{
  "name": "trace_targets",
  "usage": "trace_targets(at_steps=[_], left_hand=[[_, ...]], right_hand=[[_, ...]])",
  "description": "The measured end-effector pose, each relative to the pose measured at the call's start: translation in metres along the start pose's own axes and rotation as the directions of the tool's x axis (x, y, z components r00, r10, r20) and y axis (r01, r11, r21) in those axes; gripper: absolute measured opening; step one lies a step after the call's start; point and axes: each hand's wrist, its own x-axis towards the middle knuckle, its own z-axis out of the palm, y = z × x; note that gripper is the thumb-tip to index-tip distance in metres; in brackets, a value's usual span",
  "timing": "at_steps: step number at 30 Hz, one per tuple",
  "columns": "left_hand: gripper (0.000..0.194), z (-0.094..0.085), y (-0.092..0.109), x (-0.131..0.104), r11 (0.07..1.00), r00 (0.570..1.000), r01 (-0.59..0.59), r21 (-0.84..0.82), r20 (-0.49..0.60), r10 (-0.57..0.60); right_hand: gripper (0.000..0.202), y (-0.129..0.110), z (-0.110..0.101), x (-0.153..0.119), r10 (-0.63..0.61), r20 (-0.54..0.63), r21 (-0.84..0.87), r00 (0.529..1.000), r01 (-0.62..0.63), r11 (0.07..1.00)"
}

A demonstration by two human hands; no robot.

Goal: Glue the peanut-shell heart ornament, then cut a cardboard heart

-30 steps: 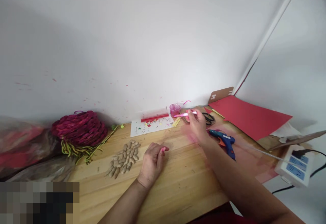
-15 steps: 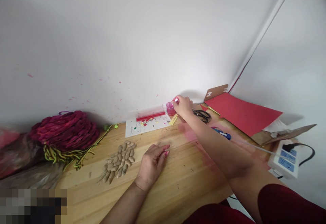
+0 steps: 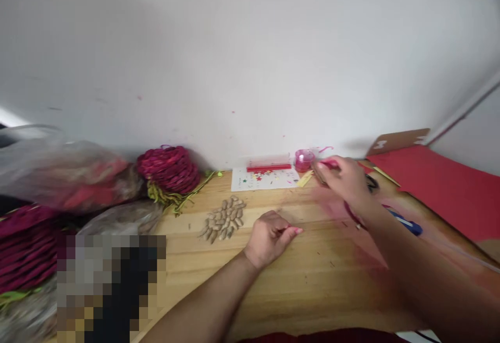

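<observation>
Room and surface: While a smooth white wall [image 3: 250,62] fills the back, a grainy, pink-stained wooden table [image 3: 312,280] spans below.
Sheet: one, flat, red [image 3: 441,181], right hand's three o'clock.
Bundles: two, magenta, ropy [image 3: 170,168] [image 3: 29,249], left hand's nine to ten o'clock.
Left hand [image 3: 269,236]: fingers curled closed; contents unclear.
Right hand [image 3: 344,179]: blurred; grip cannot be told.
Pot: one, pink, translucent [image 3: 304,161], right hand's ten o'clock.
Peanuts: over twenty, ridged, tan [image 3: 224,219], left hand's ten o'clock.
</observation>
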Motion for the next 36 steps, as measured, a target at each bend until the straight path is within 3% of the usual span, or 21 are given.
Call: trace_targets(at_steps=[2, 5, 11, 14, 16, 19, 23, 29, 36], left_hand=[[0.048, 0.002, -0.002, 0.000, 1.000, 1.000, 0.003, 0.005, 0.006, -0.003], [0.032, 0.004, -0.009, 0.000, 1.000, 0.999, -0.016, 0.006, -0.039, 0.016], [0.027, 0.005, -0.014, -0.006, 1.000, 0.999, -0.024, 0.014, -0.048, 0.025], [0.022, -0.001, -0.012, -0.006, 1.000, 0.999, -0.025, -0.002, 0.044, 0.026], [0.030, -0.004, -0.011, -0.006, 0.999, 0.995, -0.054, 0.004, 0.088, 0.053], [0.021, -0.005, -0.010, -0.004, 0.994, 0.994, -0.109, 0.029, 0.035, 0.108], [0.033, -0.003, -0.014, -0.002, 0.988, 0.988, -0.131, 0.080, -0.070, 0.136], [0.022, -0.001, -0.019, -0.005, 0.987, 0.991, -0.122, 0.104, -0.038, 0.127], [0.019, -0.002, -0.023, -0.003, 0.984, 0.988, -0.138, 0.113, -0.059, 0.146]], right_hand=[[0.033, 0.009, -0.011, -0.012, -0.008, 0.027, -0.050, 1.000, 0.010, 0.999], [0.032, 0.026, -0.023, -0.022, 0.026, 0.135, -0.126, 0.990, -0.008, 0.992], [0.035, 0.055, -0.036, -0.022, 0.020, 0.209, -0.291, 0.978, 0.043, 0.956], [0.027, 0.062, -0.039, -0.020, 0.027, 0.253, -0.381, 0.967, 0.074, 0.922], [0.024, 0.063, -0.039, -0.020, 0.039, 0.266, -0.412, 0.963, 0.078, 0.908], [0.025, 0.063, -0.036, -0.021, 0.063, 0.309, -0.433, 0.949, 0.081, 0.898], [0.037, 0.071, -0.034, -0.018, 0.145, 0.299, -0.461, 0.943, 0.010, 0.887], [0.036, 0.089, -0.033, -0.006, 0.295, 0.328, -0.464, 0.897, -0.119, 0.878], [0.037, 0.092, -0.035, 0.007, 0.404, 0.309, -0.463, 0.861, -0.235, 0.855]])
